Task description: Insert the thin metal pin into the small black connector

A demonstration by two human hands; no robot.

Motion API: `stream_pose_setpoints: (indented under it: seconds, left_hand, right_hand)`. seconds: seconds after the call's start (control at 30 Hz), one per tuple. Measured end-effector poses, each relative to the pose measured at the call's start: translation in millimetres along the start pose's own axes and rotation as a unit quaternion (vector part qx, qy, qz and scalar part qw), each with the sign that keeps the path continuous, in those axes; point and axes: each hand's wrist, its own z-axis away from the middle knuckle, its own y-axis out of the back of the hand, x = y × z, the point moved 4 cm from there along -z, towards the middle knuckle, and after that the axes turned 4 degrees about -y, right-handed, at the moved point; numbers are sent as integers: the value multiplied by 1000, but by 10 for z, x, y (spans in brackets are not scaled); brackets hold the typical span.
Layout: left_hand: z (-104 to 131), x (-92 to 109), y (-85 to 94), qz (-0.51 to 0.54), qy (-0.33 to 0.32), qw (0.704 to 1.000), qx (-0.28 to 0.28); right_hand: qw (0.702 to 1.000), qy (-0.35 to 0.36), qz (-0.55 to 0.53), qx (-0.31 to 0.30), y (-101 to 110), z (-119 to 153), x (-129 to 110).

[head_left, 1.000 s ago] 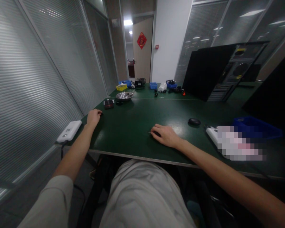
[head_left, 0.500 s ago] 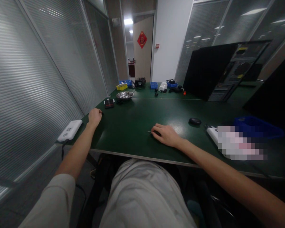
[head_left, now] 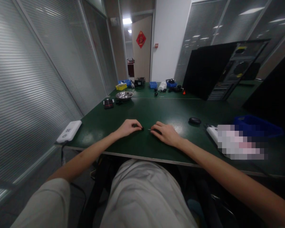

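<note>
My left hand [head_left: 129, 127] is closed in a pinch over the green table [head_left: 118, 142]. Between its thumb and forefinger sits a small black piece [head_left: 142, 129], too small to name. Just to the right, my right hand [head_left: 166, 133] rests low on the tabletop with fingers curled round a small object. Only a thin silvery tip [head_left: 149, 129] of that object pokes out toward the black piece; the rest is hidden under the fingers. A narrow gap separates the tip from the black piece.
A black computer mouse [head_left: 194, 120] lies to the right, before a blue tray [head_left: 258, 126]. At left is a white box-like device [head_left: 69, 131] with a cable. Farther back are a metal bowl [head_left: 124, 95], a dark flat box [head_left: 108, 103] and a tilted computer case [head_left: 218, 72].
My left hand has moved right from the table's left side to beside my right hand, bringing the small black piece with it. The right hand has hardly moved.
</note>
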Motion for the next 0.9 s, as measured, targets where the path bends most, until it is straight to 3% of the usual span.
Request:
stream_pose_setpoints:
  seconds: [0.07, 0.17, 0.53, 0.9]
  left_hand:
    - [-40, 194, -176, 8, -7, 1000, -5]
    - [-33, 283, -231, -1, 3, 1000, 1]
    - [-9, 245, -200, 26, -6, 1000, -4]
    - [-16, 111, -215, 79, 32, 996, 8]
  right_hand:
    - [1000, -3, 4, -6, -1, 3, -6]
    - [1000, -3, 7, -8, -6, 0, -13]
    - [1000, 2, 8, -9, -19, -19, -38]
    - [1000, 19, -9, -6, -40, -4, -73]
